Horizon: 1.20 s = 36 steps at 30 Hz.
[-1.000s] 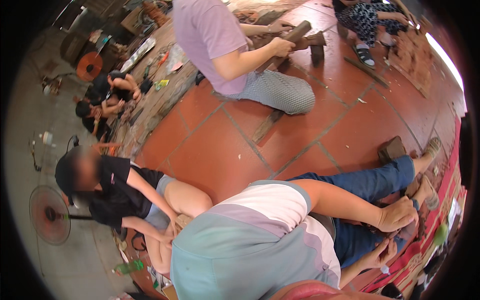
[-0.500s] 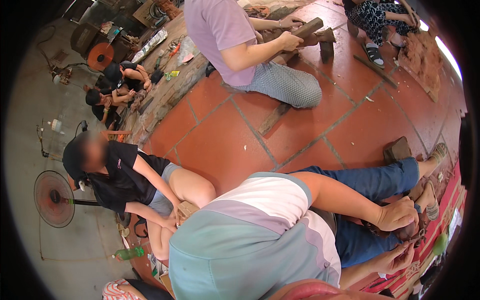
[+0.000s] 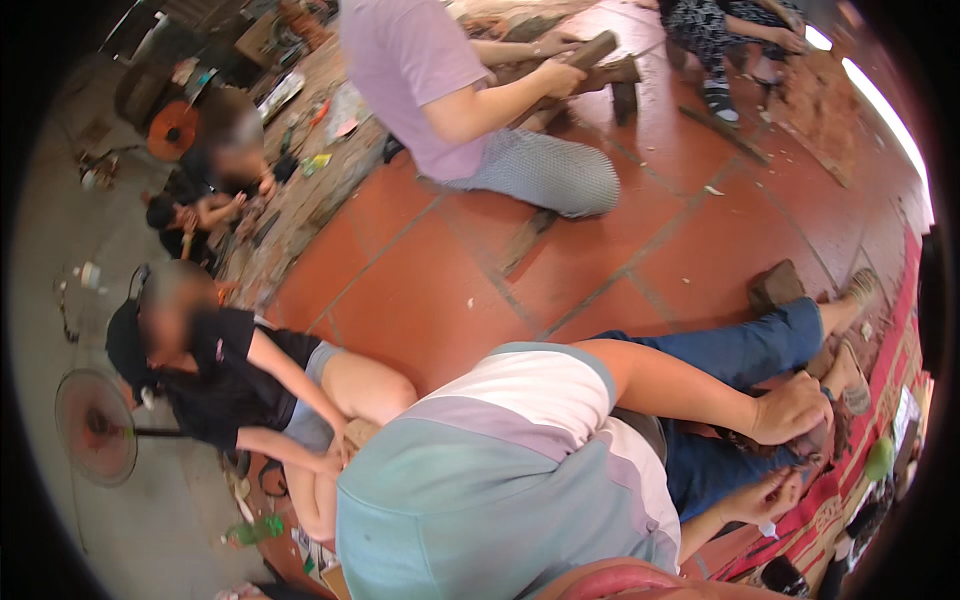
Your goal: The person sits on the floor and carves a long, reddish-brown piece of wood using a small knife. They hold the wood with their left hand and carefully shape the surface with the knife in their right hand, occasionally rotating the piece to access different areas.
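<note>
Reddish-brown and roundish, a small lump [image 3: 818, 440] sits at lower right of the frame beneath the left hand [image 3: 793, 408], whose fingers curl downward; whether they grip it, I cannot tell. Just below, the right hand [image 3: 763, 497] has loosely bent fingers, any hold unclear. Smooth terracotta tiles [image 3: 430, 300] with grey joints fill the centre; a patterned red rug [image 3: 900, 370] edges the right, a round fan [image 3: 97, 425] the left.

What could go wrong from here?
The brown piece at the left hand might slip if its grip is loose, and knock the nearby bare right hand. The wood block beside the jeans could trip someone getting up. The wood strip lying on the tiles might catch a passing foot.
</note>
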### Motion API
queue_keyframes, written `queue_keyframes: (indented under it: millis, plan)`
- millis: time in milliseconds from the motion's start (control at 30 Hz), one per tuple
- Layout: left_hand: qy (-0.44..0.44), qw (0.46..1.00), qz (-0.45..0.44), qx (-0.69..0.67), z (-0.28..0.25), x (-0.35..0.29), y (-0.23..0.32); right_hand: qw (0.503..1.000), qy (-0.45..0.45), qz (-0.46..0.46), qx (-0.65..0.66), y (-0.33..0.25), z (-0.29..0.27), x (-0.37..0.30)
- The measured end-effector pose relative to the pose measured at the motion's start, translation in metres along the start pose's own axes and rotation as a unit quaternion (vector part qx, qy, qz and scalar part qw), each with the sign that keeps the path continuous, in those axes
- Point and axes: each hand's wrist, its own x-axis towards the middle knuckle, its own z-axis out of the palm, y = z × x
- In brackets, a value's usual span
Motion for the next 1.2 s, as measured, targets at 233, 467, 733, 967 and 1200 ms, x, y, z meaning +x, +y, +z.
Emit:
queue_keyframes:
  millis: [233,467,733,967,1200]
  plan:
    - [-0.037,0.999,0.017,0.002,-0.009,0.0,0.002,0.962,0.052,0.242,0.113,-0.002,-0.045,-0.021]
    - [-0.062,0.998,-0.017,-0.027,-0.016,0.01,-0.002,0.999,-0.028,0.028,-0.012,-0.076,0.024,0.053]
    - [-0.065,0.998,-0.002,-0.02,-0.015,0.012,0.002,0.983,0.021,0.18,0.037,-0.026,-0.028,-0.034]
    - [-0.071,0.997,-0.018,-0.02,-0.016,0.01,-0.001,0.999,0.026,0.008,-0.028,-0.041,0.022,0.018]
    - [-0.062,0.998,0.005,-0.017,-0.017,0.012,-0.003,0.935,0.081,0.336,0.085,-0.037,-0.02,-0.023]
